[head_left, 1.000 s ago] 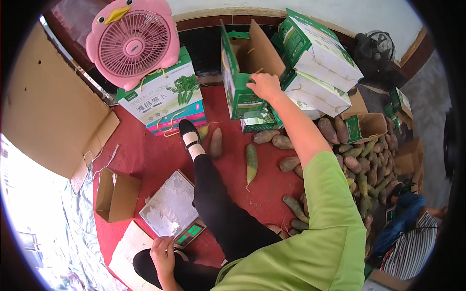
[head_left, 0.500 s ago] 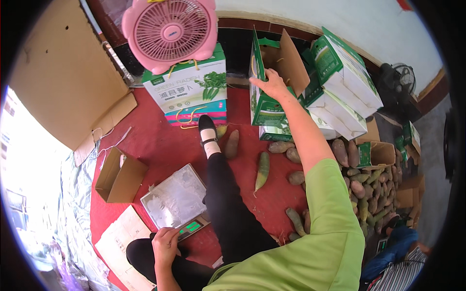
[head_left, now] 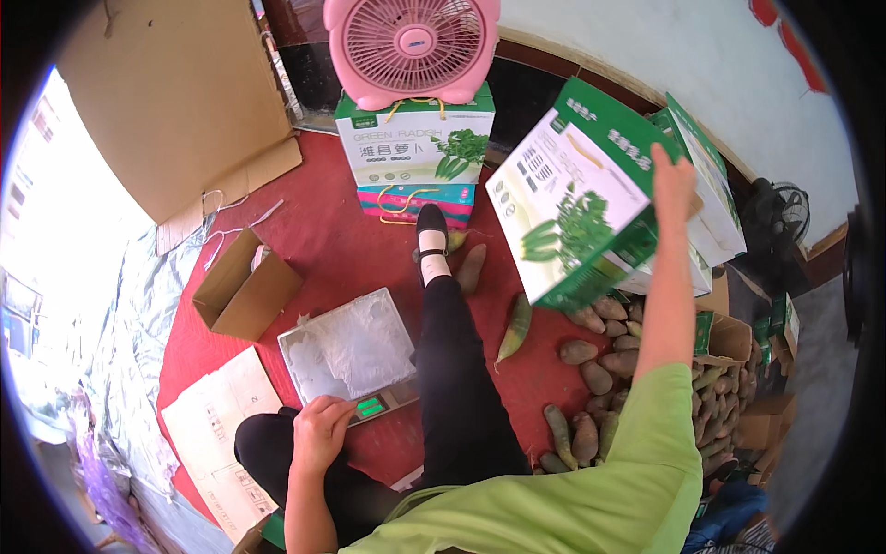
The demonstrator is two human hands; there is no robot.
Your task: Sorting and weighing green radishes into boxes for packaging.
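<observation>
My right hand [head_left: 674, 185] grips the top edge of a green and white carton [head_left: 577, 203] with a leafy radish picture. The carton hangs tilted above the red floor, its printed side facing me. Near my bent knee, my left hand [head_left: 321, 432] is closed, fingers curled together beside the lit green display of a flat digital scale [head_left: 351, 346]. What those fingers hold, if anything, is hidden. Below the carton lies a green radish [head_left: 515, 331]. Several more radishes [head_left: 591, 360] spread across the floor on the right.
A pink fan [head_left: 415, 46] stands on a radish carton [head_left: 406, 148]. Further cartons [head_left: 706, 185] lean at the wall behind the lifted one. An open brown box [head_left: 245, 286] and flattened cardboard [head_left: 221, 434] lie left of the scale. My outstretched leg [head_left: 461, 369] separates the scale from the radishes.
My right hand has lifted the carton off the floor and swung it around, so its printed side now shows. My left hand stays closed by the scale. The view has shifted.
</observation>
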